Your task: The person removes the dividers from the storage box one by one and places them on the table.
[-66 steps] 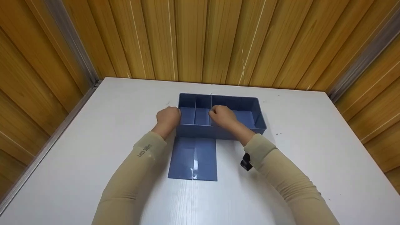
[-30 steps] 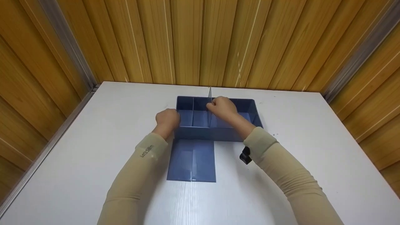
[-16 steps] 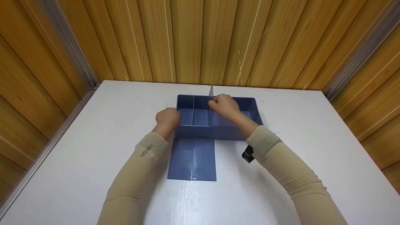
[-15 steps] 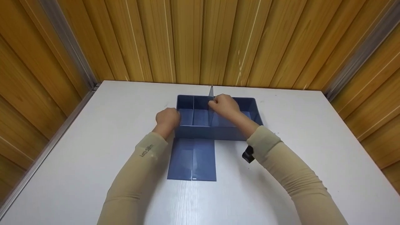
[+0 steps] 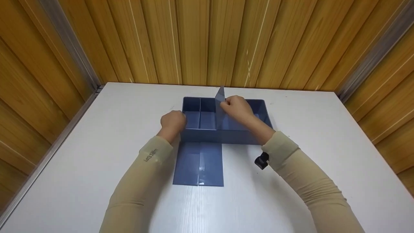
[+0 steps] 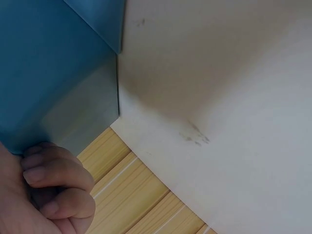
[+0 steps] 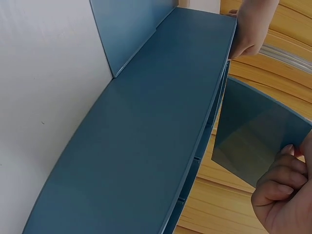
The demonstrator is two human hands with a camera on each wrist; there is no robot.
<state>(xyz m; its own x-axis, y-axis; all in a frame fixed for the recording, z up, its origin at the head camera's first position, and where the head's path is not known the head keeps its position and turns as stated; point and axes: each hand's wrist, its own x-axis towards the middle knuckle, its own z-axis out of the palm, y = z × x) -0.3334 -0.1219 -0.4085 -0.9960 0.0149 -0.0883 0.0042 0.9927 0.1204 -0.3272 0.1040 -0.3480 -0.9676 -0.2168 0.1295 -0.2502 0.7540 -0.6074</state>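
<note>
In the head view a blue rectangular box (image 5: 203,136) stands on the table, an upright divider (image 5: 200,114) set across its left part. My left hand (image 5: 173,122) grips the box's left wall, fingers curled over the edge in the left wrist view. My right hand (image 5: 238,108) pinches a second, thin blue divider (image 5: 220,96) between thumb and curled fingers. That divider is tilted and rises above the box's far rim. In the right wrist view most of the held divider (image 7: 258,131) shows above the rim; whether its lower edge touches the box is unclear.
Two flat blue panels (image 5: 187,165) lie side by side against the box's near wall on the white table (image 5: 275,194). Wood-patterned walls (image 5: 194,42) close off the back and both sides. A black clip-like thing (image 5: 262,160) hangs at the right cuff.
My right hand has lifted the divider higher out of the box, drifting slightly right and away, and the divider has turned to show more of its face. The left hand stays on the wall.
</note>
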